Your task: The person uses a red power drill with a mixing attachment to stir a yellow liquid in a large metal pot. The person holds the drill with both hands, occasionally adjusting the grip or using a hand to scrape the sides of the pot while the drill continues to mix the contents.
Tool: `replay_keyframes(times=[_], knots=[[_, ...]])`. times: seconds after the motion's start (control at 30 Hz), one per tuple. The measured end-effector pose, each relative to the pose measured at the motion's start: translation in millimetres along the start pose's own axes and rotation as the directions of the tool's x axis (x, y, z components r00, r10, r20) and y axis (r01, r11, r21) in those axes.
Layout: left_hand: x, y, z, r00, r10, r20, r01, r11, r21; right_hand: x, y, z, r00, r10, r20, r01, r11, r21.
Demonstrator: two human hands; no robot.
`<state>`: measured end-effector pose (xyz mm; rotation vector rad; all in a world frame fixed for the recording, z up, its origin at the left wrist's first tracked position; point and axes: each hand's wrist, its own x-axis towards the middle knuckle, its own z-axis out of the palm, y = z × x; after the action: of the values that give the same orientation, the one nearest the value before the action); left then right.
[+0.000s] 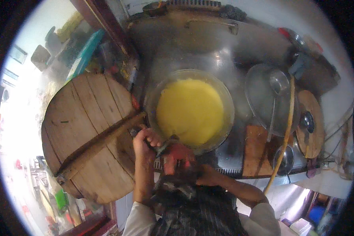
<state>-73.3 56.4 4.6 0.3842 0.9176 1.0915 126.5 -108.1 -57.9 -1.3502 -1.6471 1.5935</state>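
Note:
A wide round pan [229, 129] on the metal stove holds a smooth yellow mass [190, 110]. My left hand [147, 138] is closed by the pan's near left rim, its fingers curled round a dark, stick-like piece whose kind I cannot make out. A big round wooden lid [90, 98] with a beam handle [102, 143] stands just left of that hand. My right forearm reaches in from the lower right toward the pan's near edge. My right hand [204, 176] is mostly hidden by dark cloth, and its fingers do not show. A reddish patch [179, 154] beside it is blurred.
Right of the pan lie a large round metal lid or basin [259, 90], a long-handled ladle [279, 82] and a brown board [253, 151]. A long yellowish pole [287, 135] leans across there, near a round wooden lid [316, 118]. A metal splash wall [173, 35] rises behind.

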Motion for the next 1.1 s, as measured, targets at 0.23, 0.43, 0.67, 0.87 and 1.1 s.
replay_keyframes(times=[0.23, 0.43, 0.67, 0.87, 1.1], knots=[[11.7, -48.2, 44.6, 0.999, 0.034, 0.015, -0.034, 0.999, 0.019, 7.2, 45.1, -26.4, 0.992, 0.123, -0.034, -0.126, 0.989, -0.072], [16.1, -94.3, 52.4, 0.992, 0.090, 0.093, -0.104, 0.981, 0.165, -13.9, 117.4, -15.5, 0.985, 0.083, -0.153, -0.025, 0.936, 0.351], [-13.7, -107.4, 59.8, 0.991, 0.043, 0.123, -0.063, 0.985, 0.158, -55.3, 69.4, -13.2, 0.926, 0.330, -0.185, -0.255, 0.905, 0.341], [-39.0, -104.2, 40.3, 0.982, 0.086, 0.166, -0.127, 0.958, 0.256, -105.5, 105.7, 10.0, 0.996, 0.062, -0.061, -0.021, 0.855, 0.518], [-67.1, -39.8, 54.6, 0.977, 0.007, -0.212, 0.012, 0.996, 0.088, -87.5, 44.1, -4.1, 0.975, 0.137, 0.176, -0.175, 0.960, 0.219]])
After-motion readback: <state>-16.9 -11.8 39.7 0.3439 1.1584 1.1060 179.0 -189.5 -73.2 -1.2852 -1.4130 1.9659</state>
